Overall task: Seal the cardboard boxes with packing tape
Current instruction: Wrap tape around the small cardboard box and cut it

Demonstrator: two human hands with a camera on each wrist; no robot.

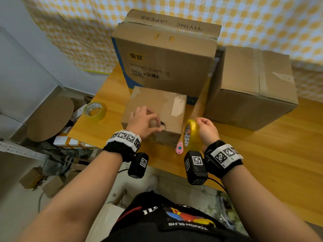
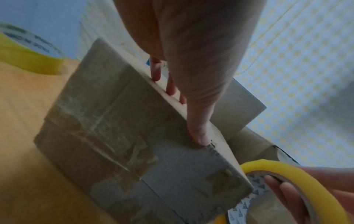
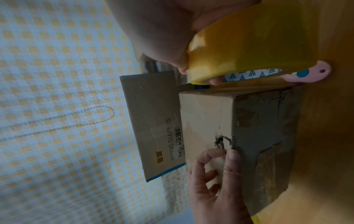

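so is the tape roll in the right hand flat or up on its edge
On its edge. The right hand grips the tape roll upright beside the small box, its core opening facing sideways; the spare roll lies flat on the table.

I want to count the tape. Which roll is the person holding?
The yellow roll standing on edge right of the small box, gripped by the right hand. The other roll lies flat and untouched at the table's left edge.
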